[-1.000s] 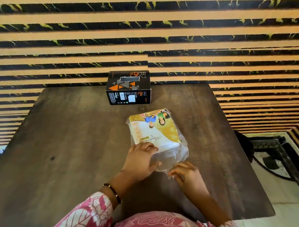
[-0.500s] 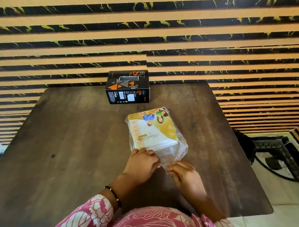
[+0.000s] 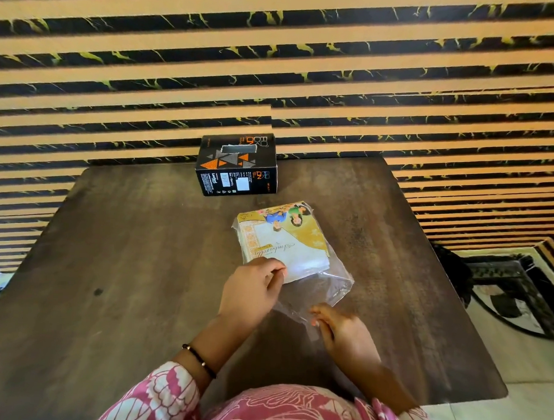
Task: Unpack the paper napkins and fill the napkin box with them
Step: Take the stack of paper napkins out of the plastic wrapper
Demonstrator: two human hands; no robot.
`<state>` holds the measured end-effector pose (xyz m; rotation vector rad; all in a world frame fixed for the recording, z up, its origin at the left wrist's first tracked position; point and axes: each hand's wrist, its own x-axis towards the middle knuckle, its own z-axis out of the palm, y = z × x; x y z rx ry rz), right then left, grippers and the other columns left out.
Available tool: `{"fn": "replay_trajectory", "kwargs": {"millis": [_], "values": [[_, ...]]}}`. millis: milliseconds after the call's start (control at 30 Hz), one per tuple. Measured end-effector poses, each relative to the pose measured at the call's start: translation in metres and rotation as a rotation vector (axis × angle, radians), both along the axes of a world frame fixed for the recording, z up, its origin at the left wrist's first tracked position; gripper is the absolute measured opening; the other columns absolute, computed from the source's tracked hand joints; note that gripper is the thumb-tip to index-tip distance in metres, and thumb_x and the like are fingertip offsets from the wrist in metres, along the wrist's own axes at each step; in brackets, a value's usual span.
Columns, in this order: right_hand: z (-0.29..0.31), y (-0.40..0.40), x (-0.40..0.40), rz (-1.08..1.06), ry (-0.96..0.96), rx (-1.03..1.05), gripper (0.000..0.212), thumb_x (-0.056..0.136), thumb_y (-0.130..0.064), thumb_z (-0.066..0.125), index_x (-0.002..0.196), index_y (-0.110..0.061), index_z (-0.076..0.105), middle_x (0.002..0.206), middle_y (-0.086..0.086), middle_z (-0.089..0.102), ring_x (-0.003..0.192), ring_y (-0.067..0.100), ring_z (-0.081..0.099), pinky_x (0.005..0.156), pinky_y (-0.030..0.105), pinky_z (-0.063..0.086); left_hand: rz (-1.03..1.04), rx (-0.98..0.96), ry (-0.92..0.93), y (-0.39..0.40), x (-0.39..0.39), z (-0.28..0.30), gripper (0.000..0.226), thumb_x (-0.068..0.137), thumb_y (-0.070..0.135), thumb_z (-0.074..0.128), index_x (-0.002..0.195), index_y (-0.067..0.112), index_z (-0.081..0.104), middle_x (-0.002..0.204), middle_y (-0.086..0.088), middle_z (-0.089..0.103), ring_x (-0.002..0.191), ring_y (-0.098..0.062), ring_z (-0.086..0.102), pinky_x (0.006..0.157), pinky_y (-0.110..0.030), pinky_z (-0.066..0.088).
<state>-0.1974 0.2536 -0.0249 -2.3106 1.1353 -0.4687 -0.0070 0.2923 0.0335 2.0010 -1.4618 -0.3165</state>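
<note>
A pack of paper napkins [image 3: 284, 238] in clear plastic wrap, with a yellow and white printed label, lies in the middle of the dark wooden table [image 3: 124, 266]. My left hand [image 3: 250, 291] pinches the near edge of the napkin stack inside the wrap. My right hand [image 3: 343, 333] grips the loose near end of the plastic wrap [image 3: 316, 291], which is stretched out toward me. The black napkin box [image 3: 236, 165] with orange triangles and a torn slot on top stands at the table's far edge, apart from both hands.
A striped black and tan wall panel [image 3: 275, 67] rises right behind the table. A dark metal stand [image 3: 513, 283] sits on the light floor to the right of the table. A pink patterned sleeve covers my left forearm.
My right hand has pulled the loose end of the plastic wrap toward me, stretching it out. My left hand shifted from pressing on the pack to pinching its near edge.
</note>
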Motion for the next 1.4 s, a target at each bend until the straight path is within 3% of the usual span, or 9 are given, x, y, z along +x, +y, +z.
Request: {"fn": "replay_trajectory", "kwargs": {"millis": [200, 300, 400, 533, 633, 900, 967, 1233, 1400], "values": [[0.013, -0.002, 0.020, -0.084, -0.183, 0.191, 0.024, 0.088, -0.009, 0.055, 0.109, -0.015, 0.063, 0.101, -0.008, 0.067, 0.092, 0.003, 0.061, 0.078, 0.008, 0.046, -0.102, -0.050, 0.022, 0.006, -0.010, 0.009, 0.009, 0.086, 0.027, 0.058, 0.087, 0.026, 0.067, 0.089, 0.007, 0.070, 0.067, -0.014, 0.064, 0.063, -0.034, 0.053], [0.016, -0.013, 0.034, -0.199, -0.270, 0.469, 0.027, 0.087, 0.000, 0.055, 0.112, -0.007, 0.060, 0.105, -0.001, 0.066, 0.098, 0.014, 0.063, 0.086, 0.022, 0.052, -0.235, -0.067, 0.011, 0.010, -0.019, 0.017, 0.019, 0.088, 0.035, 0.051, 0.090, 0.023, 0.066, 0.088, 0.005, 0.070, 0.071, -0.010, 0.061, 0.063, -0.028, 0.051], [0.022, -0.019, 0.046, -0.342, -0.590, 0.901, 0.025, 0.089, 0.004, 0.047, 0.110, 0.001, 0.061, 0.099, 0.016, 0.069, 0.092, 0.029, 0.067, 0.068, 0.026, 0.058, -0.306, -0.038, -0.036, 0.006, -0.022, 0.021, 0.031, 0.089, 0.046, 0.041, 0.094, 0.024, 0.062, 0.091, 0.003, 0.068, 0.080, -0.012, 0.061, 0.063, -0.025, 0.045], [0.033, -0.033, 0.050, -0.522, -0.861, 1.300, 0.013, 0.090, -0.002, 0.053, 0.100, -0.004, 0.060, 0.073, 0.008, 0.071, 0.063, 0.016, 0.067, 0.056, 0.026, 0.057, -0.195, 0.191, -0.101, -0.019, 0.005, 0.000, 0.046, 0.092, 0.041, 0.040, 0.131, 0.015, 0.045, 0.134, -0.006, 0.050, 0.120, -0.022, 0.048, 0.094, -0.035, 0.043], [0.037, -0.043, 0.051, -0.652, -0.918, 1.463, 0.013, 0.091, 0.000, 0.050, 0.102, 0.000, 0.056, 0.077, 0.014, 0.062, 0.070, 0.021, 0.059, 0.051, 0.024, 0.056, -0.188, 0.450, -0.219, -0.029, 0.029, -0.024, 0.054, 0.095, 0.037, 0.039, 0.143, 0.015, 0.028, 0.153, -0.007, 0.026, 0.139, -0.024, 0.024, 0.113, -0.045, 0.025], [0.038, -0.051, 0.060, -0.631, -0.825, 1.447, 0.012, 0.085, -0.002, 0.060, 0.096, -0.006, 0.062, 0.058, 0.004, 0.068, 0.058, 0.016, 0.063, 0.054, 0.026, 0.056, -0.160, 0.406, -0.219, -0.017, 0.024, -0.043, 0.052, 0.098, 0.038, 0.031, 0.146, 0.020, 0.022, 0.155, -0.001, 0.021, 0.143, -0.018, 0.016, 0.116, -0.044, 0.008], [0.033, -0.050, 0.063, -0.641, -0.778, 1.402, 0.022, 0.083, -0.008, 0.065, 0.105, -0.010, 0.061, 0.073, 0.004, 0.066, 0.071, 0.019, 0.061, 0.071, 0.033, 0.056, -0.149, 0.410, -0.221, -0.010, 0.021, -0.043, 0.052, 0.098, 0.038, 0.029, 0.147, 0.022, 0.017, 0.157, -0.001, 0.018, 0.144, -0.018, 0.013, 0.116, -0.044, 0.005], [0.020, -0.038, 0.065, -0.642, -0.808, 1.437, 0.029, 0.083, -0.001, 0.056, 0.110, -0.010, 0.061, 0.109, 0.016, 0.067, 0.099, 0.033, 0.062, 0.089, 0.048, 0.051, -0.163, 0.420, -0.264, 0.018, 0.000, -0.049, 0.059, 0.098, 0.035, 0.027, 0.148, 0.019, 0.000, 0.158, -0.002, -0.006, 0.145, -0.021, -0.009, 0.115, -0.042, -0.008], [0.016, -0.037, 0.059, -0.577, -0.839, 1.479, 0.030, 0.083, -0.008, 0.061, 0.113, -0.012, 0.058, 0.098, 0.013, 0.069, 0.086, 0.029, 0.065, 0.053, 0.035, 0.058, -0.346, 0.259, -0.466, 0.034, 0.020, -0.063, 0.062, 0.095, 0.053, 0.019, 0.145, 0.017, 0.021, 0.154, -0.003, 0.026, 0.144, -0.018, 0.004, 0.117, -0.048, 0.000]]}}
